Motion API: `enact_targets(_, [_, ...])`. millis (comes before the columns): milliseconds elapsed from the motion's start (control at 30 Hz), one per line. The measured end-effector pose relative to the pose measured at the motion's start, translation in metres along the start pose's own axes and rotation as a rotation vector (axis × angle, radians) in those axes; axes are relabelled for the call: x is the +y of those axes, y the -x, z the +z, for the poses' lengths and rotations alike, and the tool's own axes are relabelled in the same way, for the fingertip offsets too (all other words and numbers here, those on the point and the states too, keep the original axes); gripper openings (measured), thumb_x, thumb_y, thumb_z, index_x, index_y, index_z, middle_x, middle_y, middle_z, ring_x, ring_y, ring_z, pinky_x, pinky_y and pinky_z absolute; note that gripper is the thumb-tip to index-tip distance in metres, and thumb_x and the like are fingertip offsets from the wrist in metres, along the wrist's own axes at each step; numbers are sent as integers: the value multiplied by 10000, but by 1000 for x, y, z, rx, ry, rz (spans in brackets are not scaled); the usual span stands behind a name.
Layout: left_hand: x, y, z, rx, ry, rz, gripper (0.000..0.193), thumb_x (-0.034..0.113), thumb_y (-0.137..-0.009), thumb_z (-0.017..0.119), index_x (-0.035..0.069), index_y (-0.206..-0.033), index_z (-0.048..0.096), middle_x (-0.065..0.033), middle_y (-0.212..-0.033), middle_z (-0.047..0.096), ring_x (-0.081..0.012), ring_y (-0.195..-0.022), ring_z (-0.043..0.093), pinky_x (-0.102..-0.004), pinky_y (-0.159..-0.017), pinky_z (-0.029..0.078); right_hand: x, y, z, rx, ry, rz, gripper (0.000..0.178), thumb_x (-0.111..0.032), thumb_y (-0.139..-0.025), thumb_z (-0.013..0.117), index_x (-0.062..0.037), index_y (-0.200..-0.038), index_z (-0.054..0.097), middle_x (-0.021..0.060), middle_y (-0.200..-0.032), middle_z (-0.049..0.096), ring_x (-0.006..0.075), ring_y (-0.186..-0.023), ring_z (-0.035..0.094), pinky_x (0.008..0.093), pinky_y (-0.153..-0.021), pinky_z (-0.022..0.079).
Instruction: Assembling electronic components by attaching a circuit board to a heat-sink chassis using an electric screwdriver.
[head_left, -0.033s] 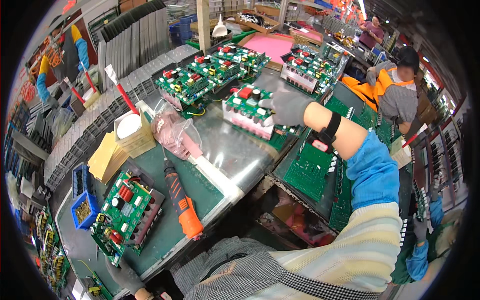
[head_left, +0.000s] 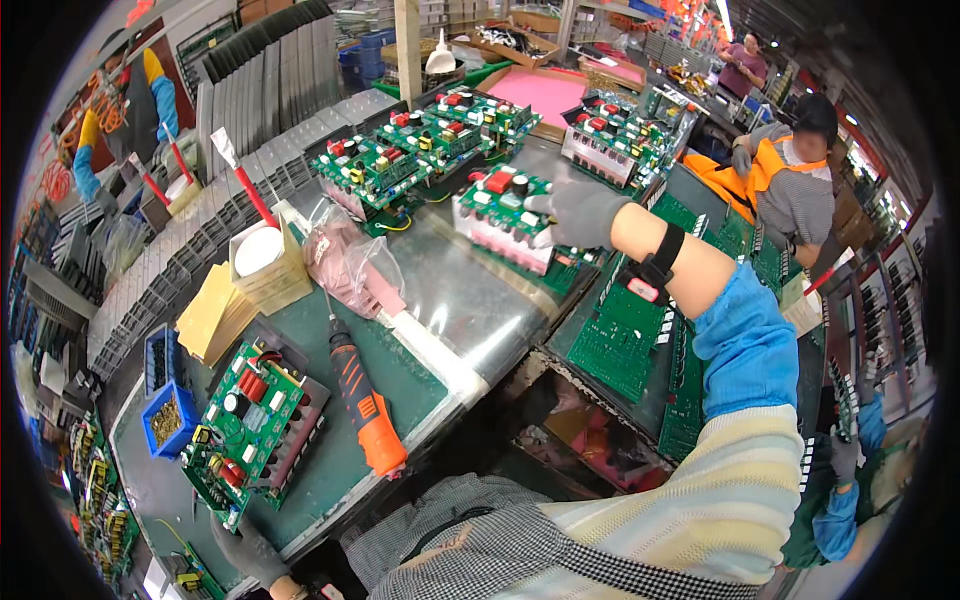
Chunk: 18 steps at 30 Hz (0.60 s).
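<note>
My right hand, in a grey glove, grips the right end of a green circuit board with red and black parts and a pale heat sink, on the metal tabletop. At lower left my gloved left hand is at the near edge of another circuit board with a heat sink, which lies tilted on the green mat; its fingers are hidden beneath the board. An orange and black electric screwdriver lies to the right of that board.
A blue bin of small screws, yellow sheets, a tub with a red-handled brush and a plastic bag of pink pieces are on the left. Assembled boards stand behind; flat green boards lie right. A co-worker sits beyond.
My right hand and the board in it have shifted slightly to the right. My left hand and the board by it look unmoved.
</note>
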<state>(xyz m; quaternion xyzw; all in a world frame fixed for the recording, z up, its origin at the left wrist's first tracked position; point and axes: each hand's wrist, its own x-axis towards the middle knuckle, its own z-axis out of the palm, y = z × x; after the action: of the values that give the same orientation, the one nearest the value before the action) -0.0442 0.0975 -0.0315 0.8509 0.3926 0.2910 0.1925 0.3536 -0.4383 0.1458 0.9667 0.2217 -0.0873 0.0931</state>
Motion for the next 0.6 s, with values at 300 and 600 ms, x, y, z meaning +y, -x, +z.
enact_targets(300, [-14, 0, 4, 1, 16, 47, 510, 329, -1000, 628, -16, -1370, 560, -196, -1323, 624, -347, -1219, 592, -417, -1046, 431, 102, -20, 27, 143, -21, 153, 576, -401, -908, 694, -133, -1404, 576, 213, -1415, 555, 404, -1285, 555, 457, -1068, 447])
enact_targets(600, [-4, 0, 4, 28, -13, 14, 449, 148, -923, 658, 3, -1343, 591, -194, -1301, 633, -365, -1211, 591, -429, -1044, 436, 164, -60, 44, 166, 145, 375, 688, -409, -825, 742, -117, -1419, 555, 209, -1418, 549, 389, -1304, 536, 454, -1081, 455])
